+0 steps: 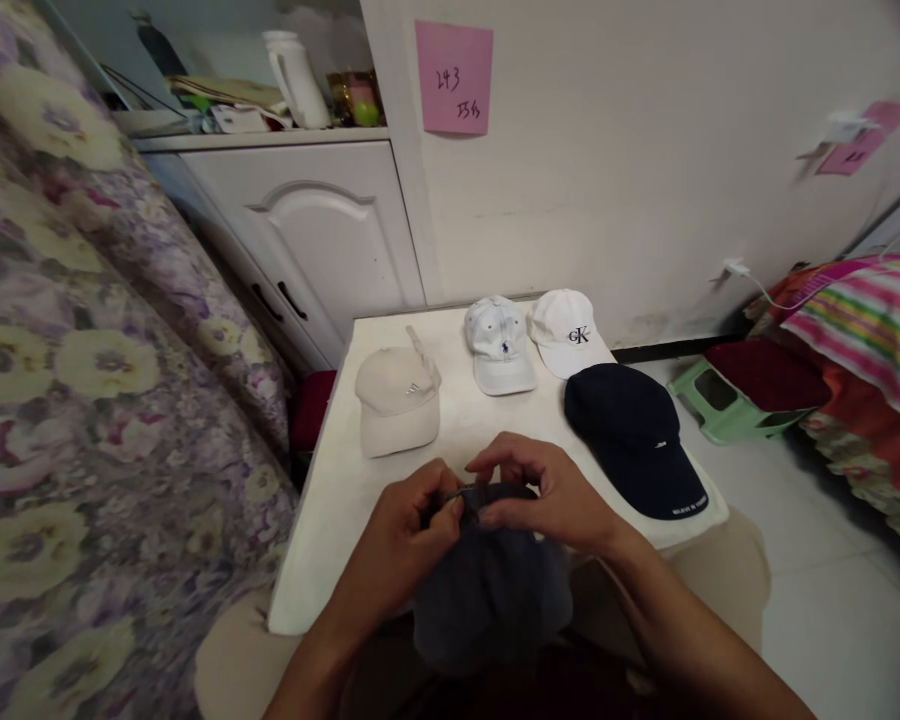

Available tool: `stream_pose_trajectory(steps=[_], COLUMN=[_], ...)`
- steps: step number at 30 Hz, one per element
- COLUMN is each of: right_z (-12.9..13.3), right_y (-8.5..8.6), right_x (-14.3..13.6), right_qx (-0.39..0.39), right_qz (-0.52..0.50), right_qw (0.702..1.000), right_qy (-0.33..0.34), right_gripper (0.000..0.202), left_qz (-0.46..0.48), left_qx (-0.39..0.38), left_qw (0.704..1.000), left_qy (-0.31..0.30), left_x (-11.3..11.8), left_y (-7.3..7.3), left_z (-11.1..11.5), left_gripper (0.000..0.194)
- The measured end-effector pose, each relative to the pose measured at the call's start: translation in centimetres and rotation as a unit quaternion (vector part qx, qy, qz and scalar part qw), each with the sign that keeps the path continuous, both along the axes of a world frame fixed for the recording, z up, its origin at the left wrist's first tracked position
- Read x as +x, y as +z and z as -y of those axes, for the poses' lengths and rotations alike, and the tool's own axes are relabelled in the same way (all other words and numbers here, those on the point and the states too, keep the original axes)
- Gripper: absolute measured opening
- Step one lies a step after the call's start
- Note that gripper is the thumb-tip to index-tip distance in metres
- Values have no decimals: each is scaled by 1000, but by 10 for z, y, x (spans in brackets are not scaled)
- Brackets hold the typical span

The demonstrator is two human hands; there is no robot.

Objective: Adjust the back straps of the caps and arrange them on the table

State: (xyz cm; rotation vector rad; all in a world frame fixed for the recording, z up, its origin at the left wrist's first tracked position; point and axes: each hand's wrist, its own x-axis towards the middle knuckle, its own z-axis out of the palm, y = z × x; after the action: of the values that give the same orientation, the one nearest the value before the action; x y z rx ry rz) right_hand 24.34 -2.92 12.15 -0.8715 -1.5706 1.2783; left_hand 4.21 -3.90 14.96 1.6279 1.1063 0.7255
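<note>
A dark grey-blue cap (491, 595) is between my hands at the table's front edge, over my lap. My left hand (412, 520) pinches its strap edge between thumb and fingers. My right hand (544, 492) is curled round the same edge, its thumb and fingers on the cap near the strap. On the table lie a beige cap (397, 400) at the left, a pale blue cap (497, 345) at the back, a white cap (568, 330) beside it, and a navy cap (634, 430) at the right, its brim past the table's edge.
The white table (326, 530) stands against the wall. A floral curtain (120, 400) hangs at the left, near a white cabinet (307, 230). To the right are a green stool (709, 400) with a dark red top and a bed with striped covers (870, 320).
</note>
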Motion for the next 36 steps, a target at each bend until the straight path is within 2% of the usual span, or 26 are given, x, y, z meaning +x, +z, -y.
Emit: stream_pose_trajectory(steps=[3,8,14,19,23,27,32,36], right_z=[-1,-5,-6,-5,-2,-1,-3,-6], right_y=[0,-6,-11,-11,-8,-7,-5,-3], right_x=[-3,-5,-2,-1,-2,-4,-4,-3], right_qx=[69,171,189,129,-7,-130,-145,-148], right_qz=[30,18,16,28,14,-30,-23,4], right_qw=[997,985,982,991,1000,990,989,988], right_qy=[-9,-6,-13,-3,9,36,23,39], right_gripper=[27,23,21,19,21,19,17,15], left_qz=[-3,6,40,38,1,-61,-114,-135], left_qx=[8,4,-19,-11,17,47,71,80], left_qw=[1000,1000,999,999,999,997,991,988], left_qy=[12,9,3,20,37,32,19,0], left_x=[1,0,1,5,8,11,13,12], left_y=[0,2,-3,-8,-8,-5,3,10], left_z=[0,0,-2,-2,-1,-1,-2,-5], left_gripper=[21,21,21,21,21,20,19,18])
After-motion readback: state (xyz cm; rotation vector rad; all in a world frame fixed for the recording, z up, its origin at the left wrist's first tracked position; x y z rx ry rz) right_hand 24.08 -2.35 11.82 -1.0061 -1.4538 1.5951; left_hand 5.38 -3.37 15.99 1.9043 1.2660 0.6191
